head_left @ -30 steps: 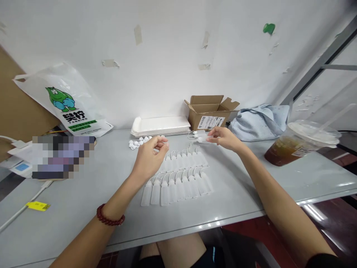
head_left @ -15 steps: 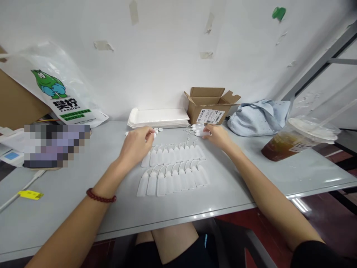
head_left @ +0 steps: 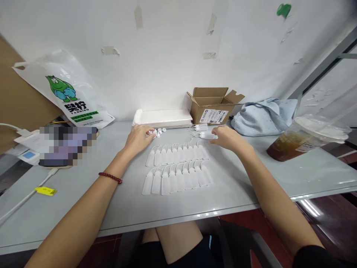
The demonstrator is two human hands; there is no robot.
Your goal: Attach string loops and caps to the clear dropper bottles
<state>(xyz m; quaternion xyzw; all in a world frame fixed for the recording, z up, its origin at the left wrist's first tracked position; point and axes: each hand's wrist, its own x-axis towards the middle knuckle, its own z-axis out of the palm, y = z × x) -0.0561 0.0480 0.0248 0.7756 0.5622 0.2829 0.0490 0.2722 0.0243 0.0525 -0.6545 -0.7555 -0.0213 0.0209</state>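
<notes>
While my left grip (head_left: 138, 138) is down at the white caps (head_left: 159, 133) on the far side of the table (head_left: 125, 212), its fingers are curled inward with thumb and fingertips close together; I cannot tell whether a cap is pinched between them. My right grip (head_left: 228, 137) is part open at the right end of a lying bottle (head_left: 206, 135), thumb on the near side and finger on the far side — I cannot confirm that the pads press on it.

Handling, in my judgement: the caps are small and lie close together, so the left fingertips should take one singly, by its sides, without scattering its neighbours. On the right, a light pinch across the body should suffice; a hard squeeze might dent a wall that looks thin. Both wrists are best kept low and clear of the far row (head_left: 169, 156), which lies just nearer than the hands.

Condition of the bottle: whitish, translucent, slim, on its side with the narrow neck pointing left and a thin white strand curving away there. A second bottle (head_left: 201, 127) lies just beyond it, near the cardboard box (head_left: 210, 111). Similar bottles make up the far row and the near row (head_left: 165, 184), necks pointing away from me — contents, if any, not discernible.
</notes>
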